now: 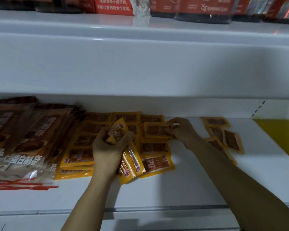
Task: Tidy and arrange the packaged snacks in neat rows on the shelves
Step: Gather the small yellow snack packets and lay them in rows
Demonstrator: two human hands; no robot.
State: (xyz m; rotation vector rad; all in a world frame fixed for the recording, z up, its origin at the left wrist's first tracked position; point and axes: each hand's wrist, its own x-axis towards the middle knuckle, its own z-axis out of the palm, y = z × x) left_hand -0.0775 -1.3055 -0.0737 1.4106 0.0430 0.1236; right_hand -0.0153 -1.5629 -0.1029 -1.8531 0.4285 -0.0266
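— Open room on the shelf (pixel 182 185)?
— Bare white along the near edge and right of centre; a yellow panel (pixel 277 132) at far right.
— Stock?
— Yellow snack packets (pixel 155 162) in rows at centre; a loose group (pixel 223 135) lies right; brown bags (pixel 23 140) left.
— Hands?
— Left hand (pixel 107 147) curled round a bundle of packets (pixel 132 164); right hand (pixel 180 129) pinches one packet (pixel 155 130) over the far row.

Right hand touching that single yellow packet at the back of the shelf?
Touching. The head view shows the right hand pinching the right edge of the yellow packet, thumb and fingers closed over it.
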